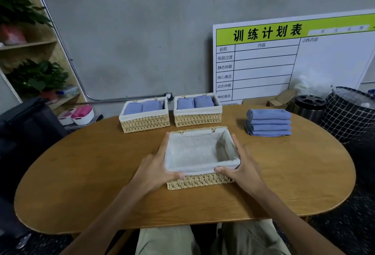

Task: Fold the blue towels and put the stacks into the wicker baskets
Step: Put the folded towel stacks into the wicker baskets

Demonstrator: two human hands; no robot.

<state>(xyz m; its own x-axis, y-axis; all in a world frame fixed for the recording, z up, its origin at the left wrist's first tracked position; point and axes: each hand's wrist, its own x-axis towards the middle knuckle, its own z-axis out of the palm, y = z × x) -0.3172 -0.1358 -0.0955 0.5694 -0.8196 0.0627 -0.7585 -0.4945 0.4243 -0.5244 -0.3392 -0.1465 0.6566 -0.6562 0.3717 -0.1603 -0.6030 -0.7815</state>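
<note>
Wicker baskets number three on the oval wooden table [81, 183]: the near basket [200, 158], lined in white cloth and holding nothing, sits at the centre, gripped by the left hand [156, 170] at its nine-o'clock side and the right hand [242, 168] at its three-o'clock side, each thumb hooked over the front rim. Beyond it toward twelve o'clock stand the left far basket [145, 115] and the right far basket [197, 110], each holding two folded blue towels. At two o'clock, well apart from the baskets, lies a stack of four folded blue towels [268, 122].
</note>
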